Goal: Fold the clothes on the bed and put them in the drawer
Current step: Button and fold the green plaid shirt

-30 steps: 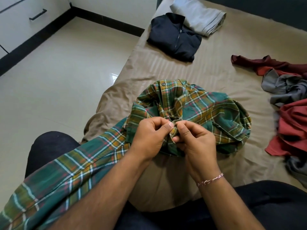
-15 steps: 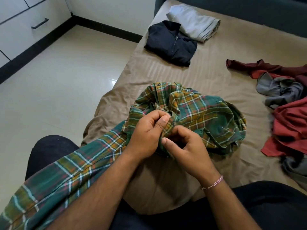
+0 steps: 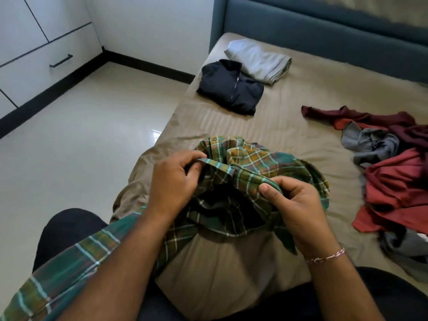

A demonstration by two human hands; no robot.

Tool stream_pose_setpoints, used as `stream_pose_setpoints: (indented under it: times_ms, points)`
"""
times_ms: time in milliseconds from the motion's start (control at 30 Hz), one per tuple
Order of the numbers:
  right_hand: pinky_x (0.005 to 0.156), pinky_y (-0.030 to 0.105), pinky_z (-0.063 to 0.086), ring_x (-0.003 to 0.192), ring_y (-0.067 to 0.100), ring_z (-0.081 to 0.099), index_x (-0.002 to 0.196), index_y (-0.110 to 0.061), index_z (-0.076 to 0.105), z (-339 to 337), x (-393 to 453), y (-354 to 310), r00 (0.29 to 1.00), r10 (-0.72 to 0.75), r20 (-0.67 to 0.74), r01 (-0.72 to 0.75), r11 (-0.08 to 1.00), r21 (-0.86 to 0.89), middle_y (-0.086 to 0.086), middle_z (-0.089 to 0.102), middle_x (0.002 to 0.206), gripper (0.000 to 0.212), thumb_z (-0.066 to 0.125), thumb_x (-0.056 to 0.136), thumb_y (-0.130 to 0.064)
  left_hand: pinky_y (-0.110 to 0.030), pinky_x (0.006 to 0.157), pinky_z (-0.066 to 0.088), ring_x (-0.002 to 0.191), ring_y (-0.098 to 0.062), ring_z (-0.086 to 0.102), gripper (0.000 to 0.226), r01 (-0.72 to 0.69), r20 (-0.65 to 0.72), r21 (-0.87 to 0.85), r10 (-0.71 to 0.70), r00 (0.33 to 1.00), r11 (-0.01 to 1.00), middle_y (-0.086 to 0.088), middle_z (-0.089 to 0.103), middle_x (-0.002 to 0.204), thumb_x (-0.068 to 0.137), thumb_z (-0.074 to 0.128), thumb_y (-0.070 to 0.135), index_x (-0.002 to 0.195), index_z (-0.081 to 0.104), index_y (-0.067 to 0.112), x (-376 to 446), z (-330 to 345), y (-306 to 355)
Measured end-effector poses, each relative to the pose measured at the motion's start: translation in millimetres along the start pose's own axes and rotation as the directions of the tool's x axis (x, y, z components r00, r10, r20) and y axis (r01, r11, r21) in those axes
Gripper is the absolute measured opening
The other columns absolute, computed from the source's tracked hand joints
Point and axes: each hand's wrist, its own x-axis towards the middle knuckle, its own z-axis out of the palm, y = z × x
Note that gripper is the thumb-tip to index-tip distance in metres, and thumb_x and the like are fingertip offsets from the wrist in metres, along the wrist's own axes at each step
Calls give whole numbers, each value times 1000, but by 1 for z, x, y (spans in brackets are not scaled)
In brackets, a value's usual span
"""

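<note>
Head view, mid-task: I watch both hands work a green plaid shirt bunched at the lower centre of the frame, on the near edge of the bed. My left hand pinches a band of its edge between thumb and fingers; my right hand has its grip curled around a fold of the same cloth. I judge the folding well short of finished. Two pieces, a dark zip jacket and a pale grey garment, lie folded at upper centre. A loose heap of red and grey clothes waits at right. The drawer, upper left, is closed; nothing I can see has gone into it.
</note>
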Motion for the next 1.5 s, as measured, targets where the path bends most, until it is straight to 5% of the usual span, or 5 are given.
stream_pose_setpoints:
  times_ms: [133, 433, 933, 1333, 1500]
  points:
    - [61, 27, 59, 69, 17, 71, 90, -2, 75, -22, 38, -38, 998, 20, -60, -17, 999, 42, 11, 77, 80, 23, 79, 78, -21, -15, 95, 52, 100, -3, 69, 28, -149, 27, 29, 148, 989, 988, 7, 76, 109, 94, 69, 1, 117, 79, 15, 57, -11, 4]
    - [59, 31, 57, 67, 26, 70, 89, -8, 77, -42, 54, -120, 992, -29, -121, 42, 994, 104, 17, 75, 80, 20, 83, 74, -21, -32, 77, 55, 90, -18, 66, 23, -423, -271, 184, 459, 846, 887, -2, 73, 102, 100, 67, 21, 120, 77, 15, 98, -25, 60]
    - [74, 36, 64, 83, 36, 74, 98, 1, 79, 4, -24, -118, 988, 151, -18, -129, 896, 426, 30, 75, 100, 32, 75, 69, -13, -43, 76, 56, 88, -28, 69, 7, -589, -240, -164, 547, 802, 791, -3, 78, 98, 91, 82, 6, 97, 81, 2, 10, 1, 95]
    - [73, 30, 62, 83, 28, 77, 89, -17, 84, 17, -24, -112, 994, -60, -93, 79, 973, 219, 15, 79, 92, 18, 76, 74, -22, -47, 76, 55, 90, -31, 68, 6, -598, -184, -175, 571, 800, 782, -6, 76, 105, 92, 81, 8, 97, 83, 6, 11, -2, 83]
    - [80, 46, 63, 89, 24, 76, 93, -18, 82, 17, -18, -104, 965, -233, -118, 217, 967, -137, 5, 79, 94, 9, 78, 87, -22, -46, 79, 55, 90, -33, 66, 6, -573, -155, -245, 551, 820, 782, -11, 73, 115, 93, 80, 9, 94, 83, 4, 10, 3, 79]
